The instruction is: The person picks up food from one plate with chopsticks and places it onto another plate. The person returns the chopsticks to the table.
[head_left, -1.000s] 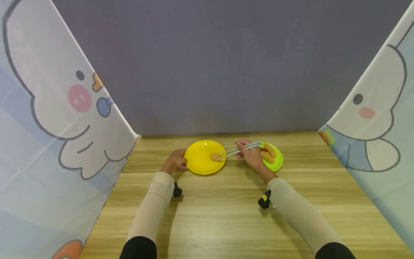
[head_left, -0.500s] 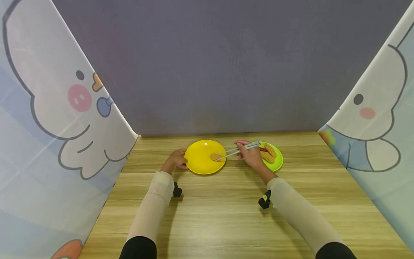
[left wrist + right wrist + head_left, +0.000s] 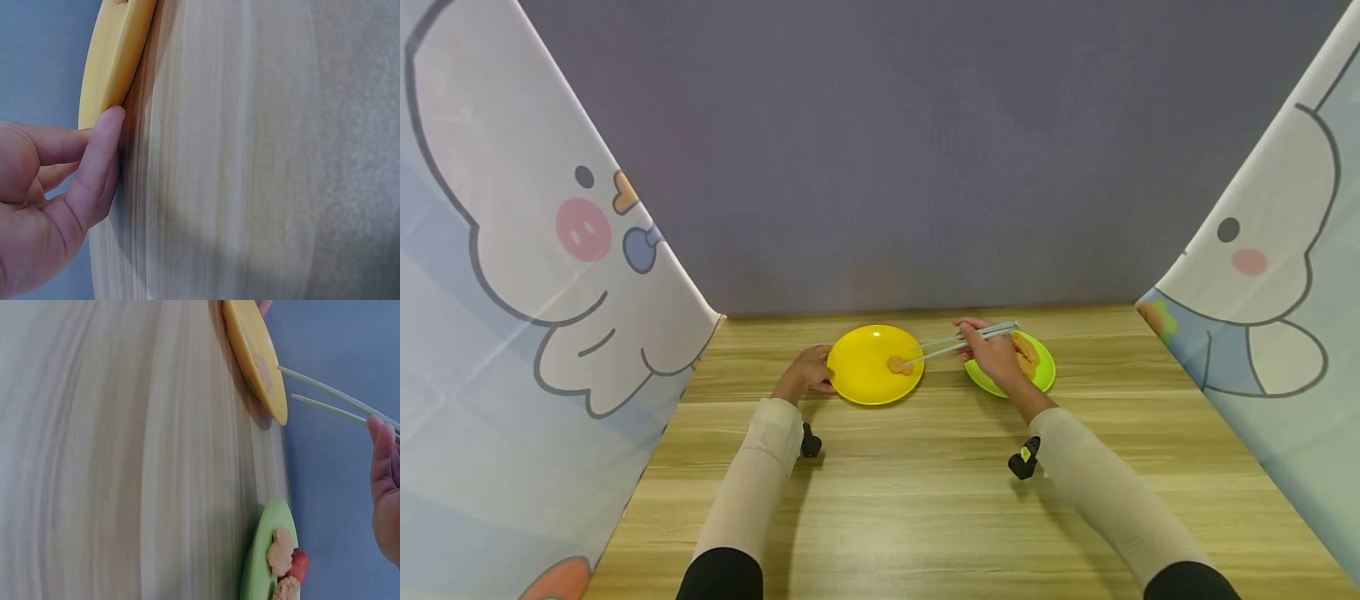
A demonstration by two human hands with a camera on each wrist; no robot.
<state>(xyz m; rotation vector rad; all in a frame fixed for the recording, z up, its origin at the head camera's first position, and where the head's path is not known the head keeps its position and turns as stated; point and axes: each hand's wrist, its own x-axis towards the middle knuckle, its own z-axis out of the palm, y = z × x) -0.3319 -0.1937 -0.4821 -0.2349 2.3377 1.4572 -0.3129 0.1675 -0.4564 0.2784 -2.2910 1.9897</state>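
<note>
A small tan nugget-like piece of food [image 3: 898, 366] lies on the right part of a round yellow plate [image 3: 861, 358]. My left hand [image 3: 811, 368] pinches the plate's left rim; in the left wrist view its fingers [image 3: 103, 144] reach the plate's edge. My right hand [image 3: 994, 358] holds a pair of pale chopsticks [image 3: 1000, 329] that point left over the yellow plate. Their tips stand apart in the right wrist view, above the plate's edge, with nothing between them. Beneath the right hand is a green plate [image 3: 987, 383] bearing golden-brown food pieces [image 3: 1027, 354] and a red piece [image 3: 298, 565].
Both plates stand toward the back of a wood-grain table [image 3: 910, 492]. A grey wall [image 3: 925, 167] rises behind it. Cartoon-printed sheets [image 3: 550, 358] flank the table on the left and right.
My right hand and the chopsticks have drawn back to the right, and the chopstick tips have spread from the tan piece, which stays on the yellow plate. My left hand has not moved.
</note>
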